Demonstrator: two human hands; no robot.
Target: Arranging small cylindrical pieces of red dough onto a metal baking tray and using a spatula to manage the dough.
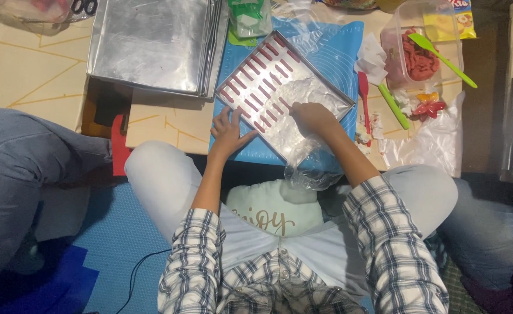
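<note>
tray [342, 100]: red dough strips [260, 74] | tub [393, 42]: red dough [417, 59]

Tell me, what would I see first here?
The metal tray in the middle, tilted, with rows of red dough sticks. The left hand rests at its near edge; the right hand presses clear plastic over it. A green spatula lies across a tub at upper right.

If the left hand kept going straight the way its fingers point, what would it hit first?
The left hand points up and away across the metal tray. It would likely meet the rows of reddish dough strips first; its fingertips already sit at the nearest strips, though contact is unclear.
</note>
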